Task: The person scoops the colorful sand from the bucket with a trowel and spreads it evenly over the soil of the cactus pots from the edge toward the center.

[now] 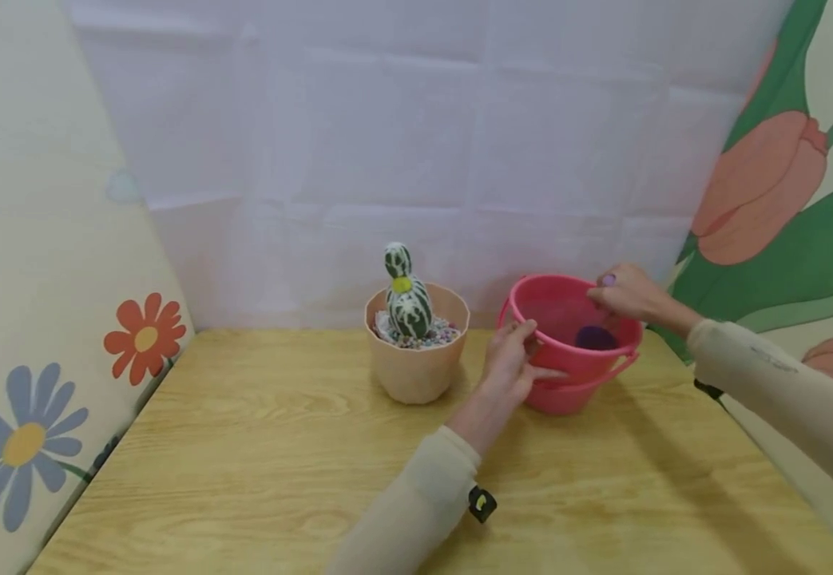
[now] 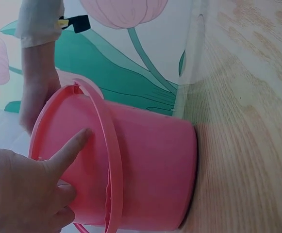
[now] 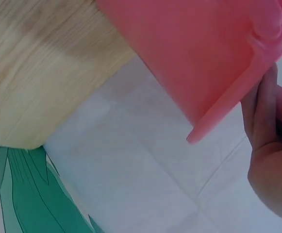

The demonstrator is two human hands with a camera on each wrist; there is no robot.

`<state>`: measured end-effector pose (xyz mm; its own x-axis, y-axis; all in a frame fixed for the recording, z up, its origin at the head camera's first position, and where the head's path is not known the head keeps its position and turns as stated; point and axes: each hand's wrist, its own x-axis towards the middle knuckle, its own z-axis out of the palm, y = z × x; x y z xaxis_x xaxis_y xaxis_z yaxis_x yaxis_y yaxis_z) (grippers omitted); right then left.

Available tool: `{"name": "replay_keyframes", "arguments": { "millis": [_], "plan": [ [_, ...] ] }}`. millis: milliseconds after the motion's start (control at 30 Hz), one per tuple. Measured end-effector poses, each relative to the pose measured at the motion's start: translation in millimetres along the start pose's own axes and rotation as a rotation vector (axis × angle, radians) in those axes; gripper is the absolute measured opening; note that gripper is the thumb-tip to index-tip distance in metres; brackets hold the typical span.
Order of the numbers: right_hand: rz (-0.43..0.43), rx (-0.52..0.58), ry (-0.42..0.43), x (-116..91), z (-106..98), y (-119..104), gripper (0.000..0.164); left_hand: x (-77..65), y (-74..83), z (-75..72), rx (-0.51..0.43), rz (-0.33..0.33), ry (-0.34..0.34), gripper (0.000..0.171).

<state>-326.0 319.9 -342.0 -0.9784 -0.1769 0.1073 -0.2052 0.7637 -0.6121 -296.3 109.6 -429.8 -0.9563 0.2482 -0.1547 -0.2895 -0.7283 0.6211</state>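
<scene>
A pink bucket (image 1: 560,391) with its handle hanging down stands on the wooden table, right of a potted cactus. My left hand (image 1: 509,359) grips the bucket's near left rim. Its index finger lies straight along the outer wall in the left wrist view, pointing towards the handle band. Over the far right rim, my right hand (image 1: 628,294) is curled round the handle of a purple scoop (image 1: 596,339). The scoop's dark rounded end shows inside the bucket. In the right wrist view, the right fingers (image 3: 264,109) are beside the rim, and the bucket wall hides the scoop's lower part.
A peach faceted pot (image 1: 416,375) holds a striped green cactus (image 1: 410,311) with a yellow band, set in small coloured pebbles (image 1: 439,334). Behind the table (image 1: 279,463) hangs a white creased sheet (image 1: 358,144). Flower-painted panels flank both sides.
</scene>
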Motion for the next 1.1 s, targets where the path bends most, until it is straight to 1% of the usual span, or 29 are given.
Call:
{"name": "replay_keyframes", "arguments": {
  "millis": [200, 267, 400, 500, 667, 767, 867, 933, 1000, 1100],
  "plan": [
    [0.081, 0.211, 0.026, -8.1, -4.2, 1.2, 0.028, 0.5, -0.4, 1.1, -0.007, 0.014, 0.001, 0.01],
    [0.111, 0.264, 0.041, -9.6, -5.3, 2.5, 0.027, 0.6, -0.9, 1.2, -0.006, 0.015, -0.002, 0.01],
    [0.198, 0.372, 0.057, -11.1, -7.0, 6.8, 0.027, 0.8, -1.8, 1.7, -0.006, 0.015, -0.001, 0.01],
    [0.247, 0.442, 0.045, -12.0, -8.1, 11.0, 0.03, 0.8, -2.1, 2.0, -0.01, 0.012, 0.003, 0.009],
    [0.285, 0.544, 0.022, -14.3, -9.5, 17.6, 0.033, 0.6, -1.0, 2.0, -0.022, 0.006, 0.013, 0.007],
    [0.324, 0.643, 0.004, -14.5, -9.2, 20.6, 0.034, 0.8, -0.7, 1.5, -0.026, 0.005, 0.012, 0.004],
    [0.358, 0.72, -0.007, -15.0, -8.5, 21.4, 0.036, 0.9, -1.2, 0.7, -0.025, 0.0, 0.007, 0.004],
    [0.363, 0.756, -0.009, -16.0, -7.6, 20.7, 0.036, 1.0, -1.4, 0.4, -0.022, 0.0, 0.004, 0.006],
    [0.358, 0.783, -0.011, -16.8, -7.3, 21.2, 0.037, 1.0, -1.3, 0.1, -0.019, -0.002, 0.002, 0.004],
    [0.341, 0.845, -0.024, -17.5, -7.9, 23.7, 0.042, 1.2, -0.9, -0.2, -0.011, -0.006, -0.001, 0.004]
  ]
}}
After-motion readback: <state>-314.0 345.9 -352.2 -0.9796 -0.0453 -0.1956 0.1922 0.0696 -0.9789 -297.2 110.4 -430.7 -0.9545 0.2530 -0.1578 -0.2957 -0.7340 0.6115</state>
